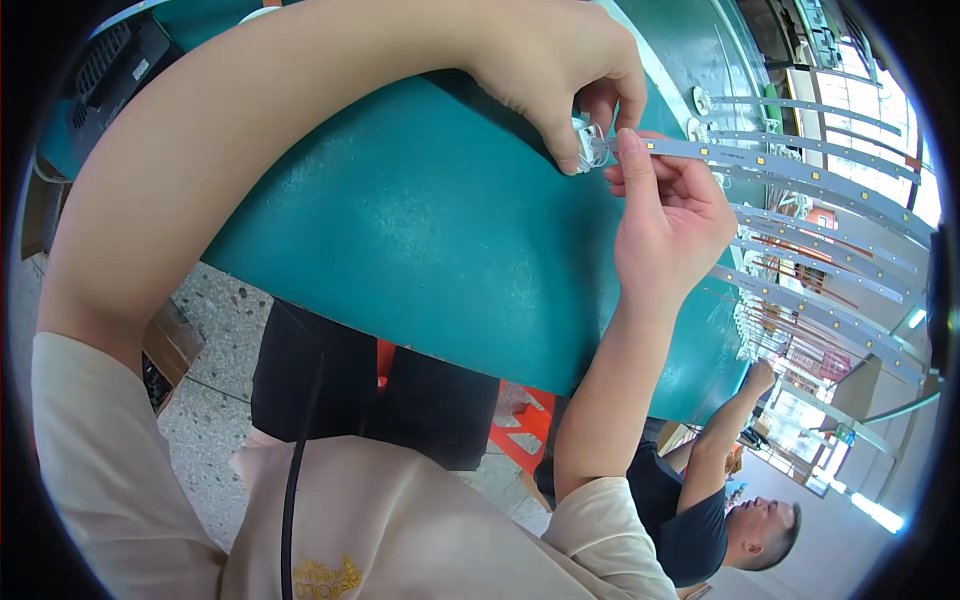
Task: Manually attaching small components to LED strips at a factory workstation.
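My left hand (560,60) reaches over the table and closes on a small white part with thin pale wires (590,148), held between thumb and fingers. Beside it, my right hand (675,215) pinches the near end of an LED strip (735,155), a narrow grey-white strip dotted with small yellow squares. From that end the strip runs away to the right. The thin wires lie between the white part and the strip's end. How they are joined is too small to tell.
The green tabletop (430,230) lies under my hands. Several more LED strips (825,315) with white ends line its right side. A person in a dark shirt (690,530) works farther right. A black device (110,75) stands upper left; a red stool (525,430) is below the edge.
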{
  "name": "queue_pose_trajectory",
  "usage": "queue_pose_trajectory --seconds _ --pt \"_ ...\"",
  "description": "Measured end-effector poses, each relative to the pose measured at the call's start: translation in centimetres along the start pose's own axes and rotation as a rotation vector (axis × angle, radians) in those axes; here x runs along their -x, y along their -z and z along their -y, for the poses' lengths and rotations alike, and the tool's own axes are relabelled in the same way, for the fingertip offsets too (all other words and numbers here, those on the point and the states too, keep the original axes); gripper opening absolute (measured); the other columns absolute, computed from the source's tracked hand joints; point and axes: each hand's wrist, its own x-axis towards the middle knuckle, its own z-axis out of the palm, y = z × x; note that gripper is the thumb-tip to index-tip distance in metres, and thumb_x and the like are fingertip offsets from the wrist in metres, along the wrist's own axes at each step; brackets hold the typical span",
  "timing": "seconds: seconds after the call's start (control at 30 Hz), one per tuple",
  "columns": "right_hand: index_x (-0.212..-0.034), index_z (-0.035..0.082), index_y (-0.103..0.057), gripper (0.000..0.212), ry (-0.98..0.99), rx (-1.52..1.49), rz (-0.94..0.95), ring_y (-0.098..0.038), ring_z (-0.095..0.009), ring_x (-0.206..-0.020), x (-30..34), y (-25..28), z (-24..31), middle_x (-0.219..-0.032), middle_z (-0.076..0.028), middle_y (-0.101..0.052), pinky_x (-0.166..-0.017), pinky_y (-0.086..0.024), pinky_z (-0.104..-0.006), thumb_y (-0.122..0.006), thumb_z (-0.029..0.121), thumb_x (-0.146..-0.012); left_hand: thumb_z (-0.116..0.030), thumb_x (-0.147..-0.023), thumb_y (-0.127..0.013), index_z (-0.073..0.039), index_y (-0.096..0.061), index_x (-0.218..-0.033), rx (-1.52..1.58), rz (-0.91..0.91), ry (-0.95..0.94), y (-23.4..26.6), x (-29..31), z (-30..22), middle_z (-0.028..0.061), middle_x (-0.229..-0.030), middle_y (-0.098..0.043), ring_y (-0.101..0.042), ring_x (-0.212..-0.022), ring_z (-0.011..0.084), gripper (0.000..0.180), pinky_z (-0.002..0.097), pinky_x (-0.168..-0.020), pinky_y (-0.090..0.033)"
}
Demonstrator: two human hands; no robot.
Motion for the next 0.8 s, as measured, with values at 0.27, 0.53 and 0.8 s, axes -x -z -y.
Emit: queue_pose_trajectory --seconds 0.27,0.53,0.8 --pt "-0.095 -0.006 -0.071 0.014 0.058 0.084 0.005 -0.066 -0.011 -0.067 -0.3 0.1 -0.4 -0.080 -0.009 -0.071 -0.060 -0.049 -0.0200 -0.074 0.004 -0.087 -0.016 -0.063 -0.082 0.002 -0.068 -0.102 0.004 -0.009 0.008 -0.1 -0.1 0.1 0.0126 -0.085 -0.071 -0.068 -0.078 0.0232 0.046 0.0321 -0.074 -0.054" --pt "-0.095 -0.006 -0.071 0.012 0.013 0.048 -0.027 -0.066 -0.011 -0.065 0.1 -0.1 0.2 -0.077 -0.009 -0.071 -0.060 -0.049 -0.0198 -0.074 0.003 -0.087 -0.014 -0.063 -0.082 0.002 -0.067 -0.103 0.014 0.001 0.010 -0.1 -0.4 -0.2 0.0118 -0.083 -0.071 -0.068 -0.077 0.0228 0.045 0.0317 -0.074 -0.054" --pt "-0.094 -0.006 -0.071 0.013 0.081 0.091 -0.018 -0.062 -0.008 -0.060 0.1 -1.0 -0.7 -0.074 -0.008 -0.070 -0.056 -0.047 -0.0192 -0.075 0.004 -0.086 -0.015 -0.063 -0.083 0.003 -0.068 -0.100 0.007 -0.009 0.021 -0.3 0.6 0.3 0.0121 -0.083 -0.071 -0.068 -0.076 0.0235 0.044 0.0319 -0.073 -0.054"
